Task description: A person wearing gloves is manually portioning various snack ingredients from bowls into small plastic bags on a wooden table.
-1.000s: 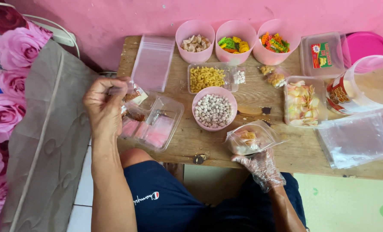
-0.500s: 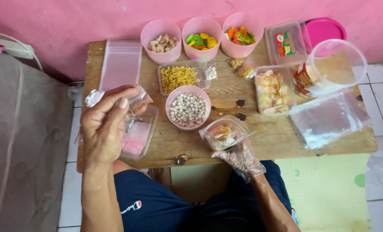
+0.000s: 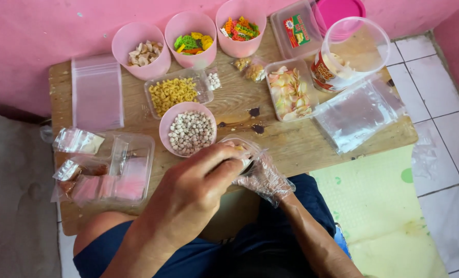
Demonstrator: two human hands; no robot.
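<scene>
Both hands meet at the table's near edge over a small clear plastic bag (image 3: 243, 148) with pale chips inside. My right hand (image 3: 263, 178), in a thin clear glove, holds the bag from below and the right. From the left, my bare left hand (image 3: 198, 185) reaches across with thumb and fingers pinched together at the bag's mouth. They cover most of the bag, and whatever lies between them is hidden. Just beyond the bag stands a pink bowl of round beige pellets (image 3: 188, 131).
On the wooden table (image 3: 301, 146): a clear tray of yellow macaroni (image 3: 174, 93), three pink cups of snacks (image 3: 191, 33), a tray of pink-white chips (image 3: 290, 92), a big clear tub (image 3: 350, 51), stacked plastic bags (image 3: 358, 113), zip bags (image 3: 96, 92) and a clear box with sachets (image 3: 121, 170).
My left hand left the sachet box at the left and swung right to the bag in my right hand. The view shifted, so the table sits further left.
</scene>
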